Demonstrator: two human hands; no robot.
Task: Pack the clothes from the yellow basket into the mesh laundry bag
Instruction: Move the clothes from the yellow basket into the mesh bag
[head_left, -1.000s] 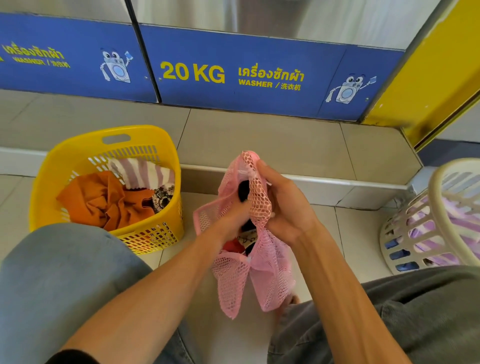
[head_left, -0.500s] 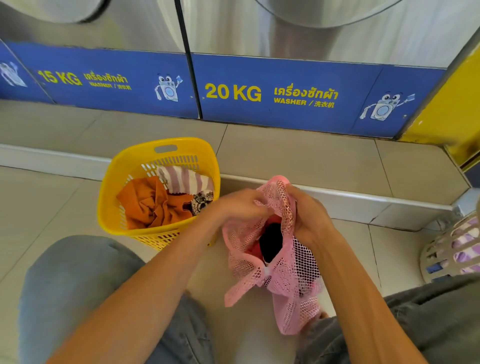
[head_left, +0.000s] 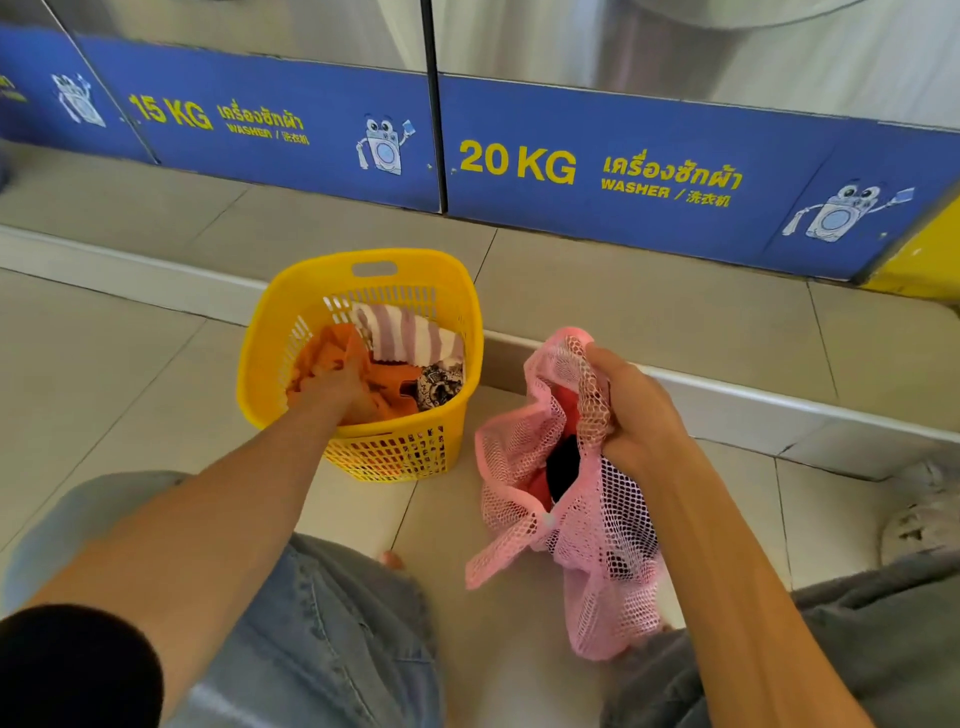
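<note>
The yellow basket (head_left: 291, 322) stands on the tiled floor left of centre. Inside lie an orange garment (head_left: 311, 358), a pink-and-white striped cloth (head_left: 410, 335) and a black-and-white patterned piece (head_left: 439, 384). My left hand (head_left: 340, 387) is down in the basket, its fingers closed into the orange garment. The pink mesh laundry bag (head_left: 524, 452) hangs to the right, its mouth held up and open by my right hand (head_left: 631, 410), which grips the rim. Red and black clothes show inside the bag.
A raised tiled step (head_left: 649, 312) runs across behind the basket, under blue washer panels marked 15 KG and 20 KG (head_left: 517, 161). My knees in grey trousers fill the bottom of the view. A white shoe or basket edge (head_left: 924, 514) shows at far right.
My left hand has let go of the bag's rim and moved left into the yellow basket onto the orange garment. The right hand keeps holding the bag. The view has shifted left.
</note>
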